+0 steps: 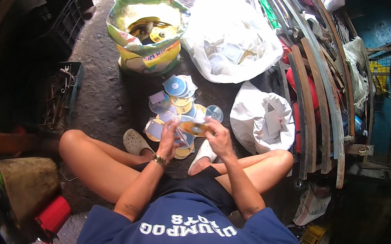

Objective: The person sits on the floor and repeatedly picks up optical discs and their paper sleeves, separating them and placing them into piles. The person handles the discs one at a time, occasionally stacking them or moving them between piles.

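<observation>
My left hand (168, 143), a watch on its wrist, is closed on a thin clear plastic sleeve (180, 132). A shiny gold disc (193, 128) is pinched at its edge by my right hand (219, 138). The disc and sleeve are close together; whether the disc is partly inside cannot be made out. Below my hands lies a loose pile of discs, some blue-faced (175, 86), some yellowish (183, 106), with pale paper or plastic sleeves (157, 97) among them. My hands hide part of the pile.
Beyond the pile stand a colourful sack (150, 62) with discs inside and a large white bag (208, 19) of sleeves. A smaller white sack (248, 116) is near my right knee. Metal bars (321, 107) line the right; a crate of tools (64, 96) sits left.
</observation>
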Available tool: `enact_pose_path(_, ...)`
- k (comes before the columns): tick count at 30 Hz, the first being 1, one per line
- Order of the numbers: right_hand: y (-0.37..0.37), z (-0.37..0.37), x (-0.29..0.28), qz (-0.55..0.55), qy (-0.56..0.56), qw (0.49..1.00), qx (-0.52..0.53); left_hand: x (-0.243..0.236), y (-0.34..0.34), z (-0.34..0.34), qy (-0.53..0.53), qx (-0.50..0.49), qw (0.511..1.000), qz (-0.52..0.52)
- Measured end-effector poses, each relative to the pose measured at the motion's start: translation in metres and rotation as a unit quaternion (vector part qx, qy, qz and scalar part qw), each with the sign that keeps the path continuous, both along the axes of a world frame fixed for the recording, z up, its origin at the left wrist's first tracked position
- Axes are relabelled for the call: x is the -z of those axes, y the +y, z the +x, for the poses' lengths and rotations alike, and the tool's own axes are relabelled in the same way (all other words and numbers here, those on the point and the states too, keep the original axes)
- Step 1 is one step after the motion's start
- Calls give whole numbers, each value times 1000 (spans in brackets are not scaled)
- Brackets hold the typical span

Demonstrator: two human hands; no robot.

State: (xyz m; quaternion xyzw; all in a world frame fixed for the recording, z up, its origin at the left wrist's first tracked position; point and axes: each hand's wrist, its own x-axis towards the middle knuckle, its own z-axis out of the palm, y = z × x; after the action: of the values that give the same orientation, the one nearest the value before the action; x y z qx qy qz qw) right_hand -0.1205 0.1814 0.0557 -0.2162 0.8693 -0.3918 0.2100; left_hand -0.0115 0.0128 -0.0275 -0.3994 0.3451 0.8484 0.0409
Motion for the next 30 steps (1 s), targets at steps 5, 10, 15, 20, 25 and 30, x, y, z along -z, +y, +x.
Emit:
enact_pose_path(5,-56,-64,-79,-59,-117,980,-148,22,-27,-10,-42,-86,995,-4)
enact_pose_path(10,-91,-81,-68,-213,-172,960,-68,31,-26,-9,-3,-41,999,15)
enact_pose_path(15,-67,-44,14,84,192,976,-56,38,-25,-8,57,15,994,87)
enact_pose_path(20,-46,-23,46,122,-1,962,-243,35,-14,-12,7,51,998,38)
enact_pose_path(25,-27,-114,6,-351,-277,888,108,62,-19,-13,-75,-11,995,-67)
enact_pose_path(30,34,-128,1,-330,-255,887,199,142,-56,-46,-101,115,898,-413)
